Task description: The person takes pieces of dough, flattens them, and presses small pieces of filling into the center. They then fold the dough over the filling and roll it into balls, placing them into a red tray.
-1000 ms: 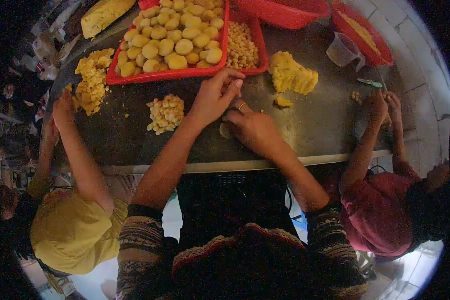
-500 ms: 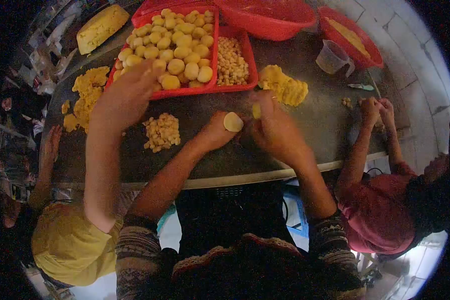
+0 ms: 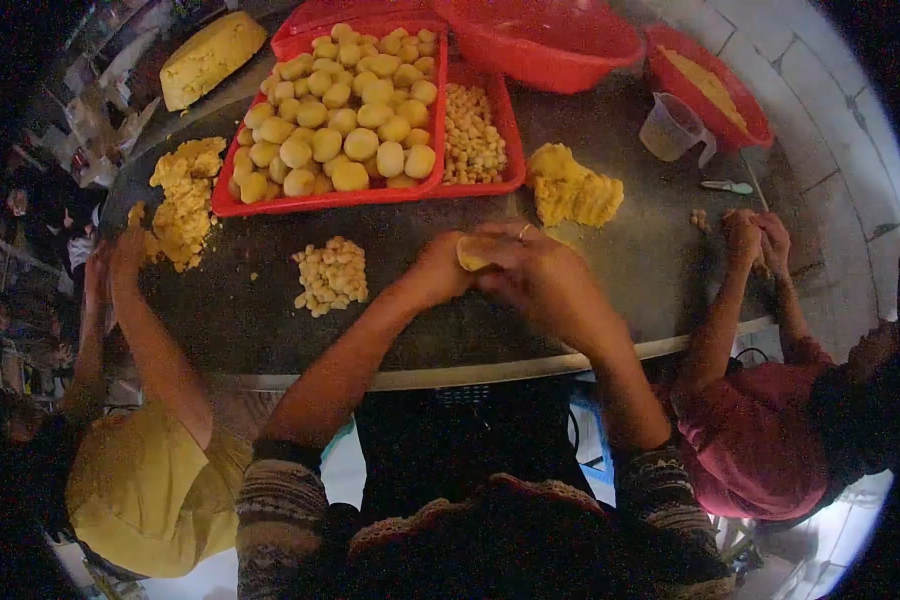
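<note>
My left hand [image 3: 442,268] is closed around a flat, pale yellow piece of dough [image 3: 469,254] above the dark table. My right hand [image 3: 548,275], wearing a ring, meets it there with its fingers curled over the dough; the fingertips are partly hidden. Just beyond my right hand lies a rough yellow dough lump [image 3: 577,190]. Left of my left hand is a small heap of pale filling balls [image 3: 330,276]. Past my hands, round yellow dough balls [image 3: 345,120] fill a red tray [image 3: 315,205].
Another red tray [image 3: 515,150] holds more small pale balls. Red basins [image 3: 550,60] and a clear measuring cup [image 3: 670,130] stand at the back. At the left, a person in yellow [image 3: 150,480] touches crumbly dough [image 3: 187,190]; at the right, a person in red [image 3: 760,430] works near a small knife [image 3: 727,187].
My right hand has come down and left from beside the dough lump to the dough in my left hand. The co-worker's arm has withdrawn from the tray to the crumbly dough.
</note>
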Action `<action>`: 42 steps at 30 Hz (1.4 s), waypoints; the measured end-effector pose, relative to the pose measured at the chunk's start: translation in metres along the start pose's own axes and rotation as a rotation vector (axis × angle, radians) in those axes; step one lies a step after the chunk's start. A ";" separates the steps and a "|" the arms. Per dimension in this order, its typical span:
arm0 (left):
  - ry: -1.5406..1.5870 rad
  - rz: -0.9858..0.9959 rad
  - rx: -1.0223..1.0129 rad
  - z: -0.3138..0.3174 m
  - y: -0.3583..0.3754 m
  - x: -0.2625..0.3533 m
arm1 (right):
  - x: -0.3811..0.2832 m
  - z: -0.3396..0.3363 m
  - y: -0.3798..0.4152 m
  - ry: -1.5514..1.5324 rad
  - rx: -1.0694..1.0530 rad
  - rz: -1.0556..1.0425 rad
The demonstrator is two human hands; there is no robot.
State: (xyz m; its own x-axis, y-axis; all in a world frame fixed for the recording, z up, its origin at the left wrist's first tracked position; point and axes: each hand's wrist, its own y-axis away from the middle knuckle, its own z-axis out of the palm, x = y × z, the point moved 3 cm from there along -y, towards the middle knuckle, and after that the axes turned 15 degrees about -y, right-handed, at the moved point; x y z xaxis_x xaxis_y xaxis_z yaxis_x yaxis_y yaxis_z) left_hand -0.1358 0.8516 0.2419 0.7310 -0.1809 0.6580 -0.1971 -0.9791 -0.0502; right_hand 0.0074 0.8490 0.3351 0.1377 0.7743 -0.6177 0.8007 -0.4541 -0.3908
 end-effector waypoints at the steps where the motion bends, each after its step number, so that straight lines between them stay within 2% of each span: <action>1: 0.041 0.057 0.091 -0.003 0.001 0.005 | 0.001 0.004 0.001 0.015 0.040 0.143; 2: 0.042 0.058 0.090 -0.006 0.000 0.006 | 0.005 0.007 0.002 0.025 0.077 0.291; 5: 0.124 -0.027 -0.019 -0.017 0.006 0.022 | 0.009 0.011 0.003 0.049 0.132 0.284; 6: 0.112 -0.113 -0.103 -0.023 0.006 0.030 | 0.010 0.008 0.005 0.046 0.134 0.292; 7: 0.100 -0.197 -0.184 -0.024 0.005 0.033 | 0.011 0.005 0.007 0.089 0.084 0.273; 8: 0.103 -0.195 -0.187 -0.019 0.002 0.026 | 0.010 0.002 0.007 0.135 0.031 0.252; 12: 0.128 0.041 -0.123 0.005 -0.005 0.001 | 0.001 -0.002 0.008 -0.065 0.152 0.103; 13: 0.118 0.137 -0.098 0.004 -0.005 0.003 | 0.005 0.007 0.007 0.003 0.130 0.204; 14: 0.119 0.132 -0.098 0.003 -0.003 0.002 | 0.008 0.013 0.006 0.070 0.107 0.305; 17: 0.009 0.065 -0.014 -0.004 0.004 0.006 | 0.007 0.012 -0.002 -0.051 0.109 0.352; 18: 0.007 0.135 0.026 -0.006 0.003 0.012 | 0.011 0.009 0.000 -0.051 0.110 0.355; 20: 0.001 0.212 0.076 -0.016 -0.001 0.020 | 0.013 0.000 0.000 -0.077 0.030 0.164; 21: 0.045 0.290 0.033 -0.018 0.000 0.025 | 0.012 0.000 0.001 -0.076 0.027 0.164; 22: 0.092 0.365 -0.011 -0.017 0.002 0.026 | 0.004 -0.003 0.001 -0.116 0.116 0.158; 23: 0.097 0.362 -0.010 -0.014 0.001 0.021 | -0.001 -0.004 0.002 -0.156 0.205 0.153; 24: 0.171 0.221 -0.096 -0.006 -0.001 0.011 | 0.000 0.003 0.002 -0.157 0.200 0.156; 25: 0.243 0.081 -0.181 -0.001 -0.002 0.004 | 0.005 0.013 0.002 -0.026 0.141 0.258; 26: 0.245 0.079 -0.177 0.001 -0.003 0.002 | 0.009 0.018 0.002 0.106 0.081 0.356; 28: 0.065 0.088 -0.057 0.000 -0.002 0.002 | 0.013 0.017 0.000 0.047 0.080 0.381; 30: 0.189 0.100 -0.021 0.001 0.002 0.009 | 0.014 0.010 0.002 -0.007 0.086 0.403; 32: 0.308 0.116 0.023 -0.004 -0.001 0.010 | 0.007 -0.003 0.002 -0.250 0.102 0.153; 33: 0.272 0.174 -0.012 -0.004 -0.001 0.010 | 0.004 -0.002 0.002 -0.249 0.101 0.152; 35: 0.241 0.230 -0.047 -0.007 -0.002 0.012 | 0.002 -0.001 0.003 -0.136 0.178 0.256; 36: 0.143 0.165 -0.116 -0.007 -0.002 0.010 | 0.001 0.005 0.002 -0.135 0.175 0.258; 38: 0.049 0.099 -0.183 -0.004 -0.002 0.007 | 0.004 0.017 0.002 -0.011 0.096 0.416; 40: 0.139 0.100 -0.043 0.000 -0.001 0.005 | 0.008 0.013 0.002 -0.028 0.090 0.412; 42: 0.213 0.110 -0.001 0.003 0.000 0.004 | 0.011 0.004 0.005 -0.033 0.088 0.395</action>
State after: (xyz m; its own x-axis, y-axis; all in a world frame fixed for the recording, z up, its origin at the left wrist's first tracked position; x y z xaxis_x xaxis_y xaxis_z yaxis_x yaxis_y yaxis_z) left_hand -0.1305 0.8505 0.2422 0.5503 -0.2630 0.7925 -0.2687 -0.9544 -0.1301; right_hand 0.0108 0.8533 0.3232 0.4047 0.5185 -0.7533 0.6364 -0.7512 -0.1752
